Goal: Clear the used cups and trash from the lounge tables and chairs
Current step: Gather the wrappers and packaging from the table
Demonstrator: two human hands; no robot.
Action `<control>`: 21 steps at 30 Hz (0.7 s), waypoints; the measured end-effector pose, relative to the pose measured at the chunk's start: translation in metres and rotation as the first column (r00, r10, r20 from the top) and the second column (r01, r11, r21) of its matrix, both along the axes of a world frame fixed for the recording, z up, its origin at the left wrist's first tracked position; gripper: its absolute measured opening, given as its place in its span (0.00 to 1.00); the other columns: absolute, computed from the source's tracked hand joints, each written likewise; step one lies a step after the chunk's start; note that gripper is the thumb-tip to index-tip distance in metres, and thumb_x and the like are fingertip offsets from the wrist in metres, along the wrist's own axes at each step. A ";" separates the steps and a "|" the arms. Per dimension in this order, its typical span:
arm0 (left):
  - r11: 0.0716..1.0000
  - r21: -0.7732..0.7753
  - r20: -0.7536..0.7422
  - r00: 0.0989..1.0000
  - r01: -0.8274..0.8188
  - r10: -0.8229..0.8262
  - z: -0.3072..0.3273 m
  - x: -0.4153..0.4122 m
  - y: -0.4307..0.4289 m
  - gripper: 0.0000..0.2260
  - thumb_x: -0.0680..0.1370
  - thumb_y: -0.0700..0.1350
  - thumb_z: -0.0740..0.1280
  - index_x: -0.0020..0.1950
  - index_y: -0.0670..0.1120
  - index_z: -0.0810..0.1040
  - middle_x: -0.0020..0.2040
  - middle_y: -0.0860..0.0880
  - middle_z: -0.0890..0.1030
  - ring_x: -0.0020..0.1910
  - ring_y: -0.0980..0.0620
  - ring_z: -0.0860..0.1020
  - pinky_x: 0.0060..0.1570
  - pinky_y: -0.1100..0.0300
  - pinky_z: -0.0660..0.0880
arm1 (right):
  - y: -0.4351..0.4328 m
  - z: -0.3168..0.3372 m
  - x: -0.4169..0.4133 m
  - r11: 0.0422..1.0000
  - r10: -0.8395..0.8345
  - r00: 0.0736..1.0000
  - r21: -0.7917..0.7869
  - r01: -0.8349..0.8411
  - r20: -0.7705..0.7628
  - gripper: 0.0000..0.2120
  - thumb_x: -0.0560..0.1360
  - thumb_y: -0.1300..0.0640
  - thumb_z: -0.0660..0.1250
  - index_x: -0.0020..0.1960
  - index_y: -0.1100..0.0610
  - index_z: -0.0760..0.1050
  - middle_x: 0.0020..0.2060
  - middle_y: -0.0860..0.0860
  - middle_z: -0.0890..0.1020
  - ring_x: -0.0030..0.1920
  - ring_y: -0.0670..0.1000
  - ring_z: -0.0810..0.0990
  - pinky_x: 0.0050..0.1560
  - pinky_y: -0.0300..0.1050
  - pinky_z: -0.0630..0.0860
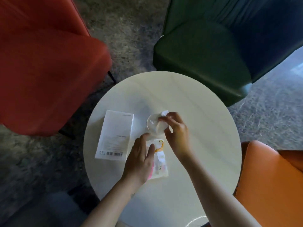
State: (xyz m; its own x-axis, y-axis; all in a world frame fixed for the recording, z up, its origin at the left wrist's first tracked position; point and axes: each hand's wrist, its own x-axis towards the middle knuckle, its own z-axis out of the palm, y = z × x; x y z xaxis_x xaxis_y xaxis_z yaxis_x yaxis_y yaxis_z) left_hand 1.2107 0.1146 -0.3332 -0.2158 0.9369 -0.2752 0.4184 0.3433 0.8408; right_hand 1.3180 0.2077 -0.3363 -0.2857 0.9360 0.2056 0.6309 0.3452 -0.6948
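A clear plastic cup [153, 124] stands near the middle of the round white table [196, 128]. My right hand [176, 128] pinches a crumpled white tissue [164, 113] over the cup's rim. Just in front of the cup lies a white snack wrapper [159, 163] with pink and orange print. My left hand [139, 158] rests on the wrapper with fingers nearly straight, its fingertips close to the cup's base.
A flat white box [114, 136] lies on the table's left part. Around the table stand a red armchair [49, 66], a dark green armchair [205, 54] and an orange chair [270, 185]. Grey carpet [126, 30] covers the floor.
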 end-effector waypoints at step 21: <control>0.937 -0.179 -0.391 0.896 -0.300 0.212 -0.070 0.053 -0.014 0.33 0.68 0.49 0.72 0.70 0.45 0.63 0.57 0.41 0.75 0.55 0.41 0.75 0.54 0.51 0.70 | 0.007 -0.058 0.011 0.922 0.229 0.915 0.228 -0.313 0.333 0.08 0.66 0.61 0.71 0.45 0.62 0.81 0.43 0.56 0.83 0.48 0.62 0.79 0.47 0.51 0.74</control>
State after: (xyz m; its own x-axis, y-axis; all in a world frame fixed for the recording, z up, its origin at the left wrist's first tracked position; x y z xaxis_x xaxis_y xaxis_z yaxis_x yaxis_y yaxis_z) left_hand 1.2639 0.1005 -0.4032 -0.5647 0.7557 -0.3318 0.5483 0.6439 0.5336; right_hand 1.3290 0.2152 -0.3946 -0.6071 0.7331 0.3065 0.6460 0.6800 -0.3468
